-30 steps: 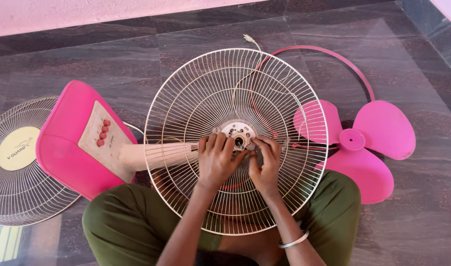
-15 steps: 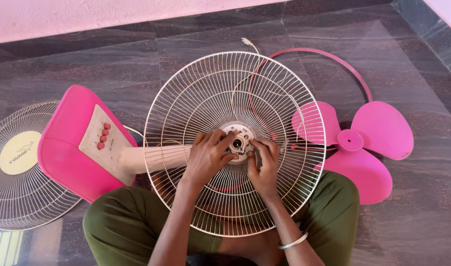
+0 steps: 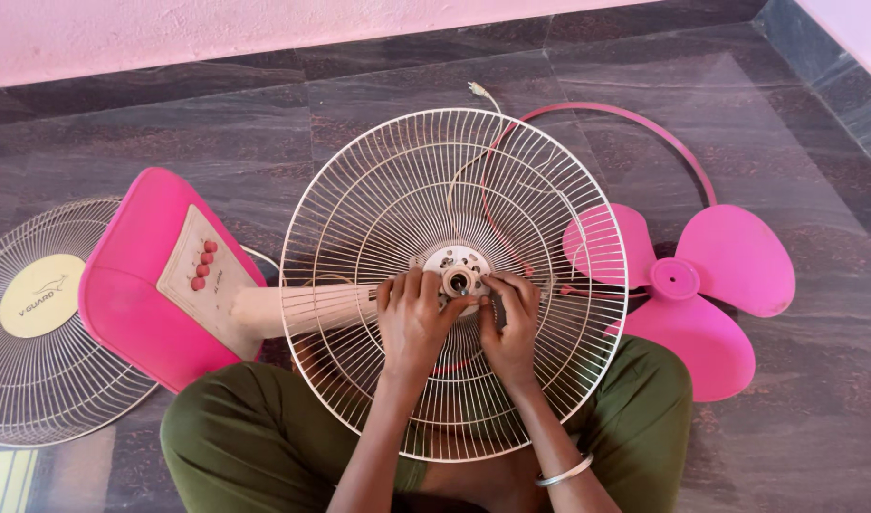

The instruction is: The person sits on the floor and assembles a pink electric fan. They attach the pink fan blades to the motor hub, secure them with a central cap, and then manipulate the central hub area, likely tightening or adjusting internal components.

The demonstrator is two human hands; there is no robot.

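A cream wire fan guard [image 3: 378, 190] lies face up over my lap, fitted on the fan's motor neck. At its centre is a round cream hub with a ring nut [image 3: 457, 279] around the shaft. My left hand [image 3: 413, 318] rests on the guard wires just left of the hub, fingertips touching the ring nut. My right hand [image 3: 511, 318] sits just right of the hub, fingers curled against its edge. A silver bangle [image 3: 565, 469] is on my right wrist.
The fan's pink base [image 3: 131, 285] with a cream button panel lies to the left. A second wire guard [image 3: 36, 323] is on the floor far left. Pink fan blades [image 3: 711, 285] and a pink rim ring [image 3: 644, 128] lie to the right. A cord runs behind.
Both hands have shifted slightly around the hub, the left hand's fingers turning on the ring nut. The guard has stayed in place.
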